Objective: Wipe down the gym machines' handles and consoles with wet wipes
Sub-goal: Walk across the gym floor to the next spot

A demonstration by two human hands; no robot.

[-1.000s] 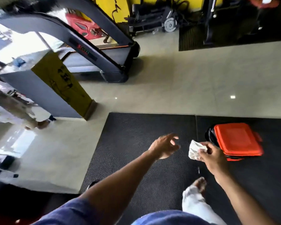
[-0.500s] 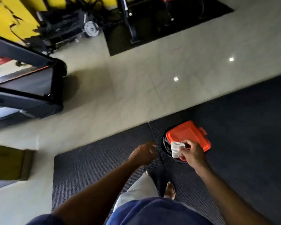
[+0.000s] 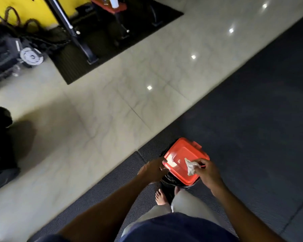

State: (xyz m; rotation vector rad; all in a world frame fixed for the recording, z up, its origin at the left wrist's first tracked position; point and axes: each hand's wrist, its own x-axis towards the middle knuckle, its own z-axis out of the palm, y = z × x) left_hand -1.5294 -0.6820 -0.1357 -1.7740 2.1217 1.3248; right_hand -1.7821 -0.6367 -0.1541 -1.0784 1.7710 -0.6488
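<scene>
Both hands have closed in on the bin since the earlier frames: the left hand (image 3: 153, 169), which hung loose over the mat, now pinches the near-left edge of the orange lid (image 3: 181, 160), and the right hand (image 3: 206, 172) has carried the crumpled wet wipe (image 3: 190, 167) from beside the lid to directly above it, gripped between fingers and thumb. Nearest the camera, a bare foot (image 3: 161, 197) stands on the dark rubber mat (image 3: 252, 137), touching or just beside the black bin (image 3: 173, 179) under the lid. My worry is that the lid looks tilted and only pinched at one edge, so it could slip or snap shut before the wipe goes in, and the wipe would land on top or on the mat. Lifting too hard might tip the light bin. Beyond, pale floor tiles (image 3: 112, 102) lead to gym machines (image 3: 72, 32) by the yellow wall, well apart
</scene>
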